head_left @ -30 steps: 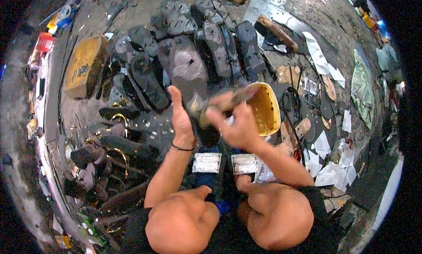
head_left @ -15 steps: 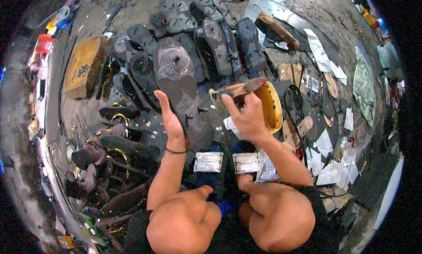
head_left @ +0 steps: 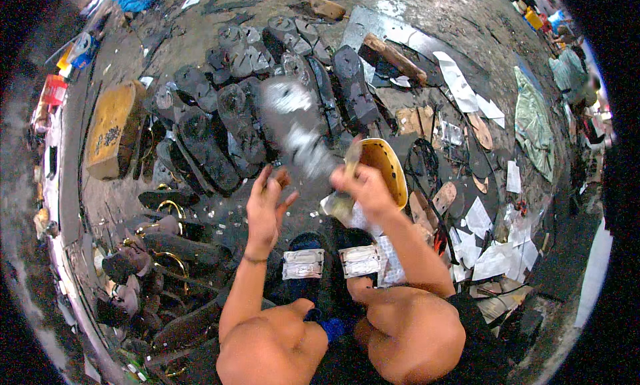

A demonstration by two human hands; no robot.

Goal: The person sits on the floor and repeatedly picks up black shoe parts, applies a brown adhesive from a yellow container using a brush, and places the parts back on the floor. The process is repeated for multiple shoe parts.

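Observation:
My right hand (head_left: 367, 188) grips a brush with a wooden handle (head_left: 353, 155); its pale bristles (head_left: 339, 207) point down toward my feet. Beside that hand is a yellow tub (head_left: 395, 160), its inside partly hidden. My left hand (head_left: 265, 215) is raised at the centre, fingers apart and slightly bent, and I see nothing held in it. Just beyond its fingertips is a motion-smeared dark sole (head_left: 283, 122) with shiny, whitish patches. Whether it is in the air or on the pile cannot be made out. Several dark soles (head_left: 200, 135) lie around it.
A yellow-brown block (head_left: 115, 132) stands at the left, above heaped dark sandals with gold-coloured rings (head_left: 173, 215). Paper scraps (head_left: 497, 262), a wooden piece (head_left: 395, 60) and green cloth (head_left: 533, 125) lie to the right. My feet wear sandals with white straps (head_left: 303, 264).
The sole has left my left hand and moved away, now blurred. My left fingers have curled somewhat. My right hand has lowered and turned the brush, bristles now downward. The view has shifted.

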